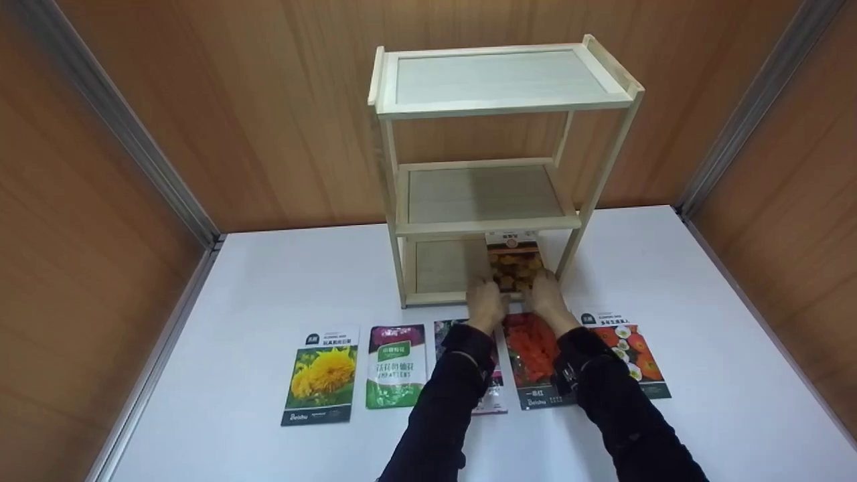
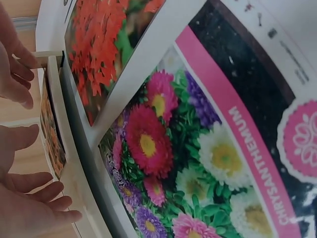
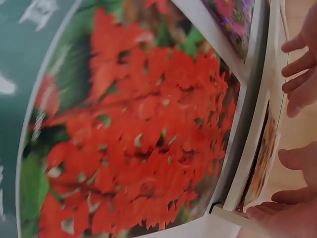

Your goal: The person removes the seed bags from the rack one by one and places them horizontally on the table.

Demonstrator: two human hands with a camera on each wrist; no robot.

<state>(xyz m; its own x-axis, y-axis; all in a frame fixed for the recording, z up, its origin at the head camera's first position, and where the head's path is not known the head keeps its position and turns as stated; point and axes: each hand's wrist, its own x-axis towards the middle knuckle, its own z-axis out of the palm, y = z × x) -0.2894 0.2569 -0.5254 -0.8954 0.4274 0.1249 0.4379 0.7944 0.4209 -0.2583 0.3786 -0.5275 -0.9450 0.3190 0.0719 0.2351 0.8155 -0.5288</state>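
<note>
On the bottom shelf of a small wooden rack [image 1: 485,225] lies a seed packet [image 1: 514,268] with a dark orange flower picture, its near end between the hands. My left hand [image 1: 487,306] is at the packet's left side, over the shelf's front rail. Seen in the left wrist view, the fingers of the left hand [image 2: 29,188] are extended and slightly spread, holding nothing. At the packet's right side is my right hand [image 1: 548,302], close to the rack's front right post. In the right wrist view the right hand [image 3: 290,198] has loosely bent fingers beside the packet's edge, gripping nothing.
In a row before the rack lie a yellow-flower packet [image 1: 321,375], a green and white impatiens packet [image 1: 395,368], a chrysanthemum packet [image 2: 198,148], a red-flower packet [image 1: 529,348] and an orange-and-white-flower packet [image 1: 639,358]. Wood-grain panels [image 1: 288,120] enclose the white table [image 1: 234,321].
</note>
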